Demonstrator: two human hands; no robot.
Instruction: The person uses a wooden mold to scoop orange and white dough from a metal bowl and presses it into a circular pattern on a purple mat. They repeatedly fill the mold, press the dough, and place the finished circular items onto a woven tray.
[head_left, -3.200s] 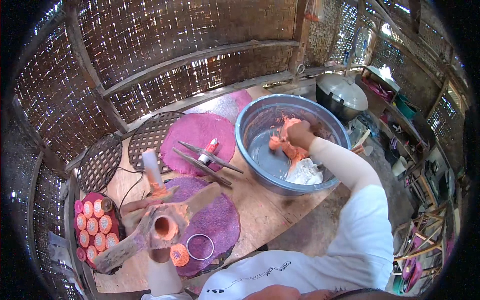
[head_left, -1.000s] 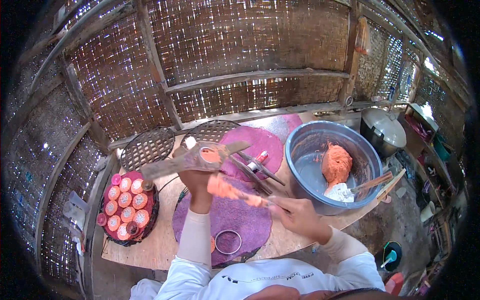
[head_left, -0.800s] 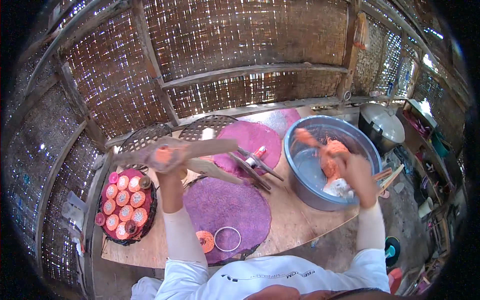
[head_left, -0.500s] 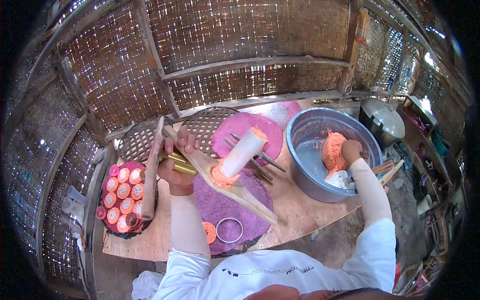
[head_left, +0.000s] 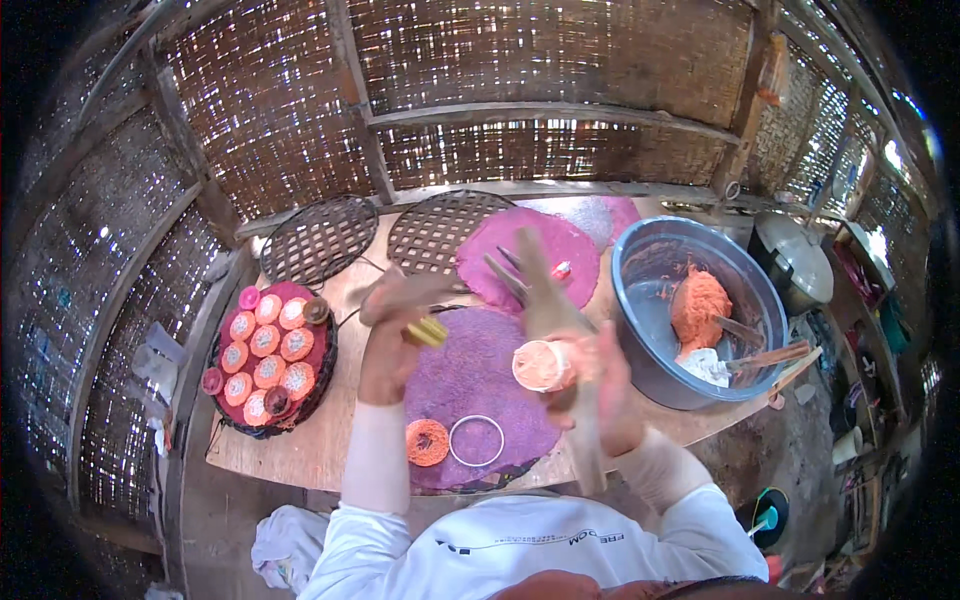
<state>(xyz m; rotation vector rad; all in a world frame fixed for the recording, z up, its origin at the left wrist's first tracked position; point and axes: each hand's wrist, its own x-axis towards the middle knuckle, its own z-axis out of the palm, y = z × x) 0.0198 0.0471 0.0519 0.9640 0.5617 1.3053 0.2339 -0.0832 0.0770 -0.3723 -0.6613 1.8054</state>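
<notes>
My left hand (head_left: 382, 350), blurred, is closed round a wooden bar (head_left: 425, 291) with a gold-coloured cylinder (head_left: 428, 331) beneath it. To its right, my right hand (head_left: 612, 400) grips a second wooden bar (head_left: 548, 300), which carries a white tube (head_left: 540, 366) packed with orange dough. The tube's filled mouth faces up toward me. Both hands are above a purple round mat (head_left: 460, 365). On that mat lie a round of orange strands (head_left: 427, 443) and a white ring (head_left: 476, 441), side by side.
A blue-grey basin (head_left: 640, 385) at right holds a mound of orange dough (head_left: 700, 310) and wooden-handled utensils. At left, a round tray (head_left: 318, 385) bears several orange rounds with pale centres. Dark lattice racks (head_left: 320, 240) and a pink mat (head_left: 540, 235) lie behind. A lidded pot (head_left: 790, 250) stands far right.
My right hand has left the dough in the basin and now grips the bar with the tube. My left hand has let go of that bar and keeps the other one. The view has shifted.
</notes>
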